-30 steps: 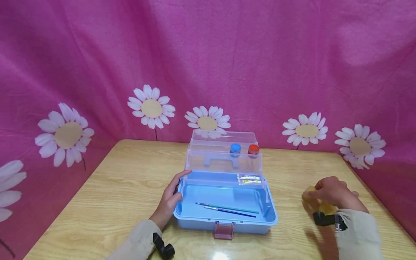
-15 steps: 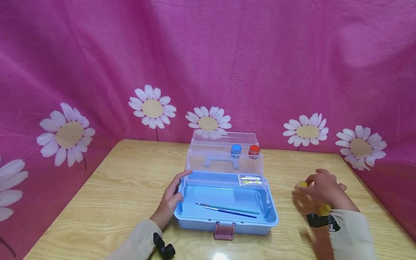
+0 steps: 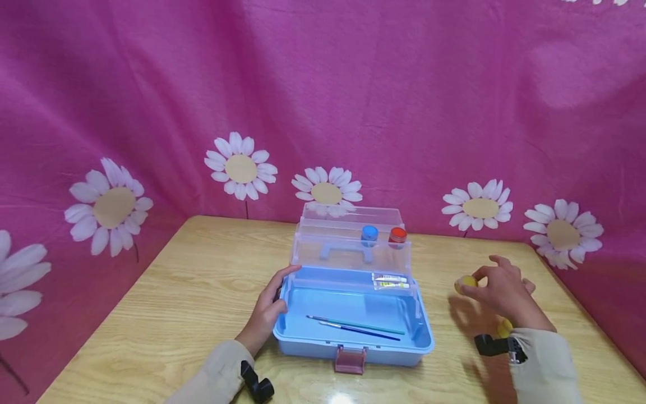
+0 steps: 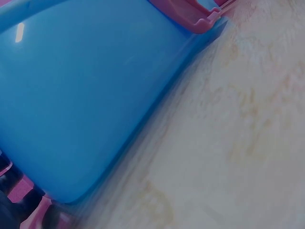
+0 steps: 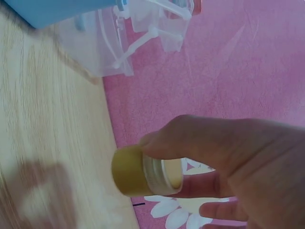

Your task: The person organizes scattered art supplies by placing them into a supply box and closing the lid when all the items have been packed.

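Observation:
A light blue box (image 3: 348, 359) stands with its clear tiered lid raised. My left hand (image 3: 264, 314) holds its left side, thumb at the rim; the left wrist view shows the box's blue wall (image 4: 86, 95), with the fingers mostly hidden. Two paintbrushes (image 3: 353, 328) lie on the box floor. Two small paint tubes (image 3: 391, 281) rest in a clear tray above. To the right, my right hand (image 3: 504, 289) pinches a small yellow paint jar (image 5: 131, 171) between thumb and fingers, tilted and raised over the table. A second yellow thing (image 3: 504, 327) lies beside my right wrist, partly hidden.
A blue paint jar (image 3: 369, 233) and a red paint jar (image 3: 397, 234) are at the raised lid's trays, towards the back. The wooden table (image 3: 202, 269) ends at a pink curtain (image 3: 404, 112) printed with daisies. A pink latch (image 3: 350, 361) hangs from the box front.
My right hand has lifted the yellow paint jar and moved it left and slightly away from me. The second yellow thing stays behind. My left hand keeps its place on the box.

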Demonstrator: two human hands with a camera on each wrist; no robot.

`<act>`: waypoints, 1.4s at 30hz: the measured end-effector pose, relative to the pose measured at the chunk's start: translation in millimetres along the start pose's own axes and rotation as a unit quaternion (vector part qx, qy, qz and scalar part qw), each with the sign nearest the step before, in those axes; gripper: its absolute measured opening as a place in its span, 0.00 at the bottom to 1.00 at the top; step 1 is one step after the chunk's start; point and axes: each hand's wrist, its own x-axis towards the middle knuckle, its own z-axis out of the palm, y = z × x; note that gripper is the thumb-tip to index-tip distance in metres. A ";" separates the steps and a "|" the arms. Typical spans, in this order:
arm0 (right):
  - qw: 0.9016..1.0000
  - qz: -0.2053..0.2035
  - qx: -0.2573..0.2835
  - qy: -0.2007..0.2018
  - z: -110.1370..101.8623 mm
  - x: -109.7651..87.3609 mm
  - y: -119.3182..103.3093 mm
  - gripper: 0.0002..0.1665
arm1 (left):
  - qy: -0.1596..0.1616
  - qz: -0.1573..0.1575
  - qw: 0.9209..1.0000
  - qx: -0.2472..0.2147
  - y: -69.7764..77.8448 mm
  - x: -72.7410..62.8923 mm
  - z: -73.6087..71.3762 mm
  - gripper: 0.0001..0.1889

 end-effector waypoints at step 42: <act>0.985 -0.094 0.022 0.146 -16.9 15.4 -52.8 0.28 | -0.001 0.007 1.000 -0.005 0.2 0.1 0.0 0.39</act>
